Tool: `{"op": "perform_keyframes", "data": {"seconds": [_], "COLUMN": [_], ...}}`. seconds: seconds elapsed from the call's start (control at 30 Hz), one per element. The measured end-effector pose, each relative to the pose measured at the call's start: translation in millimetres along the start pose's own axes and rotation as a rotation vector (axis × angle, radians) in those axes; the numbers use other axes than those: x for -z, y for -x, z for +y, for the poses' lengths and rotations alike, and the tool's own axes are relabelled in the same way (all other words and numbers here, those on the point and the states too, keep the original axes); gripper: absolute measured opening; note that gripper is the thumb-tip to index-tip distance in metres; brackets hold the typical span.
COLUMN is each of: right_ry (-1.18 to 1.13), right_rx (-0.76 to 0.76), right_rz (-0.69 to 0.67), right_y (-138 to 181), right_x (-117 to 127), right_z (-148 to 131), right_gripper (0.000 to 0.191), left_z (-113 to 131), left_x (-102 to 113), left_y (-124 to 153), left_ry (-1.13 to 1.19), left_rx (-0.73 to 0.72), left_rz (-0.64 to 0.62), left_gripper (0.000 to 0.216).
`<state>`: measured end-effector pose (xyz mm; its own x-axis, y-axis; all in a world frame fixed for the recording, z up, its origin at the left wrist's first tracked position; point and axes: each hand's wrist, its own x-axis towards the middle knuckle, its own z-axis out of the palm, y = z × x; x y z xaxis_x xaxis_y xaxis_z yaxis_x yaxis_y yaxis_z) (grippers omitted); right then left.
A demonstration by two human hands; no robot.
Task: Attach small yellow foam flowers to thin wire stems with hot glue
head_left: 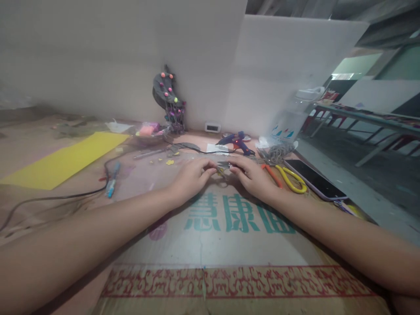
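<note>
Over the printed cardboard, my left hand (197, 176) and my right hand (249, 175) come close together, fingertips facing. Both are closed in a pinch. A small grey pointed piece (223, 164) shows between them, reaching toward the right fingertips. Yellowish bits (222, 172) and a thin strand hang by the left fingertips; blur hides what they are. Just right of my right hand lie an orange handle (273, 176) and a yellow looped handle (291, 179). Beyond the hands, a blue glue gun (233, 139) rests with a small red light on it.
A yellow sheet (65, 162), a blue pen (113, 179) and a black cable (55, 198) lie left. At the back stands a grey crescent ornament (164, 92) with coloured balls. Grey yarn (278, 152), a clear bottle (292, 113) and a phone (313, 178) are right.
</note>
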<state>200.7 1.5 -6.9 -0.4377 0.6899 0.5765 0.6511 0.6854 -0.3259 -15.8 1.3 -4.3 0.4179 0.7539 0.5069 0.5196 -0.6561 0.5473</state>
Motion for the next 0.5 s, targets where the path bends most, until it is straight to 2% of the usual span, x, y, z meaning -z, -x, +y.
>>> {"op": "perform_keyframes", "data": {"seconds": [0.5], "right_ry": [0.051], "right_rx": [0.054], "right_rz": [-0.025], "right_y": [0.0], "right_x": [1.3], "right_z": [-1.1], "right_gripper": [0.028], "left_z": [-0.1], "left_x": [0.6], "left_y": [-0.3], "left_ry": [0.009], "left_rx": [0.018], "left_rz": [-0.011], "left_gripper": [0.014]}}
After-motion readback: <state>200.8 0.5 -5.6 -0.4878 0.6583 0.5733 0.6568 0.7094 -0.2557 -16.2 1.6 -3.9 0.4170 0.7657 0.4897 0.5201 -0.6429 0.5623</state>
